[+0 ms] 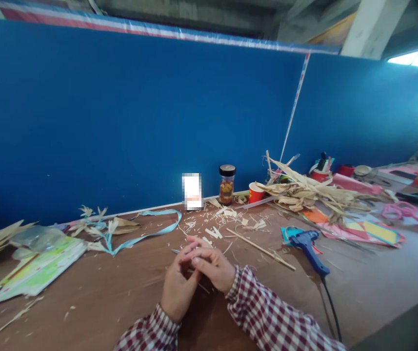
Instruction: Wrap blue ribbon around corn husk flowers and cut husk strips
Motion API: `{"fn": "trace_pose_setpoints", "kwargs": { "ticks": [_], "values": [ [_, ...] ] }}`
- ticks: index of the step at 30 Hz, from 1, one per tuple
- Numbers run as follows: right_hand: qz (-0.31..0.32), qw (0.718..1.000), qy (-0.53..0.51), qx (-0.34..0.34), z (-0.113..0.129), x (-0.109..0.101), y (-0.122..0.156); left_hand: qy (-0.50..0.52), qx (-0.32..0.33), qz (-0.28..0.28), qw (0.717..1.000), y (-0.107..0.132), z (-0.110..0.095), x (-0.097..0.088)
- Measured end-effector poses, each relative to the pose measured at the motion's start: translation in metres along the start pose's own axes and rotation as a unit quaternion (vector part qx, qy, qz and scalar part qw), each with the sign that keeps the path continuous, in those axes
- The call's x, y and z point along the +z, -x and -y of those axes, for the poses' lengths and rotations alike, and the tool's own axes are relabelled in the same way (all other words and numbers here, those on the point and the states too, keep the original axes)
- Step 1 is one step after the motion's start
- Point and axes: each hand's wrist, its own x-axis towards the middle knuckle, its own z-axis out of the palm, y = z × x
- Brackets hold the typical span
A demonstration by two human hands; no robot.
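Note:
My left hand point(179, 287) and my right hand point(214, 268) meet over the near middle of the brown table, fingers pressed together and overlapping. Both look closed; whatever lies between the fingertips, if anything, is hidden or too small to make out. Just beyond them are pale scraps and shavings point(214, 233). A thin straw-coloured stick point(262, 249) lies to the right of my right hand. Farther right a blue hot glue gun point(309, 248) rests on its side, its black cord running toward me. Left of the hands, a light blue ribbon point(150, 233) curls across the table.
Against the blue partition point(139, 122) stand a lit, blurred-out screen point(193, 190), a black-lidded jar point(227, 185) and a red paper cup point(256, 193). Dried corn husks point(311, 192) pile up at right, near pink scissors point(395, 212). A green-and-white painted sheet point(44, 268) lies left.

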Motion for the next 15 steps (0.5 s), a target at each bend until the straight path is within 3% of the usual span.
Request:
{"fn": "trace_pose_setpoints", "kwargs": {
  "ticks": [3, 8, 12, 15],
  "values": [
    [0.007, 1.0, 0.018, -0.008, -0.001, 0.003, 0.001, -0.047, 0.031, -0.048, 0.997, -0.006, 0.002, -0.007],
    [-0.012, 0.999, -0.048, -0.007, -0.009, -0.001, -0.001, -0.001, -0.006, 0.001, 1.0, -0.005, 0.004, -0.007],
    [-0.083, 0.991, -0.096, 0.034, -0.017, -0.001, -0.005, -0.003, -0.046, -0.002, 0.999, -0.004, 0.005, -0.004],
    [-0.163, 0.983, -0.045, 0.076, -0.019, -0.01, -0.011, -0.001, -0.067, -0.022, 0.998, -0.005, 0.005, -0.005]
  ]
}}
